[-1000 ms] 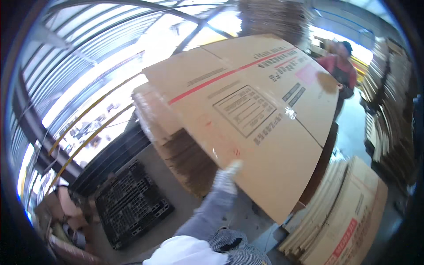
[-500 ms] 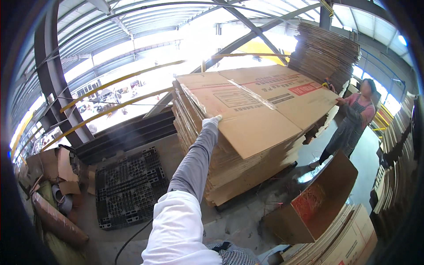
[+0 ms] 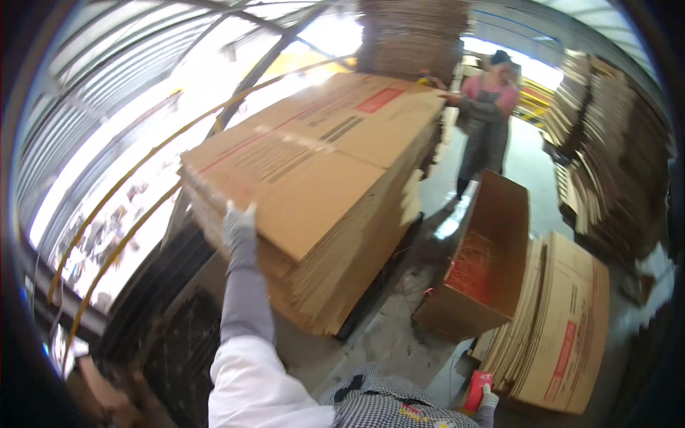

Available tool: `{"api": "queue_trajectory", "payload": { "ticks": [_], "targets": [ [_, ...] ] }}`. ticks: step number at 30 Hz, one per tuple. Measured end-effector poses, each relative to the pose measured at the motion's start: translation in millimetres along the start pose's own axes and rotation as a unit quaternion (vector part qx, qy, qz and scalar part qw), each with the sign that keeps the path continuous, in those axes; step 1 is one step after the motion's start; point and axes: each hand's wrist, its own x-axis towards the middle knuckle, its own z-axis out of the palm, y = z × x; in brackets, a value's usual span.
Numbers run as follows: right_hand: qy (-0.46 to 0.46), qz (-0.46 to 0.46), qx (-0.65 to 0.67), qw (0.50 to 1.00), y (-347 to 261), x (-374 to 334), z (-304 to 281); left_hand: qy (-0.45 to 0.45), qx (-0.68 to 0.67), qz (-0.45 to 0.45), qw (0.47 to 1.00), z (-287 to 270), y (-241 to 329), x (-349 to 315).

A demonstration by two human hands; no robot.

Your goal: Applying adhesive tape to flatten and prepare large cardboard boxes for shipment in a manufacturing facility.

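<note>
A tall stack of flat brown cardboard [image 3: 335,278] stands before me. On it lies a large top cardboard sheet [image 3: 314,207] with red and dark print. My left hand [image 3: 240,222], in a pale glove, is at the sheet's near left edge, fingers apart. From the picture I cannot tell whether it touches the edge. Low at the right, my right hand [image 3: 488,399], also gloved, is closed on a small red block-shaped object [image 3: 478,386]. Its exact kind does not show. A co-worker [image 3: 489,107] in pink and a dark apron stands at the sheet's far right corner, one hand touching it.
An open carton [image 3: 499,250] with reddish strands inside stands to the right. Beside it lean bundled flat cartons [image 3: 564,321]. More cardboard stacks [image 3: 606,143] rise at the far right and another pile [image 3: 410,36] behind. A yellow railing [image 3: 143,160] runs along the left.
The view has swung to the right. My left hand's fingers now stand apart by the sheet's edge. My right hand with the red object has come into view.
</note>
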Motion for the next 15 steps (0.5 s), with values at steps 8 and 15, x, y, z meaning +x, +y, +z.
{"api": "queue_trajectory", "payload": {
  "ticks": [8, 15],
  "targets": [
    [-0.011, -0.050, -0.201, 0.978, -12, 36, 9, -0.160, 0.138, 0.428, 0.879, -2, 128, -111],
    [-0.018, 0.040, 0.097, 0.994, -55, 2, 31, -0.287, 0.341, 0.380, 0.811, 39, 105, -110]
  ]
}}
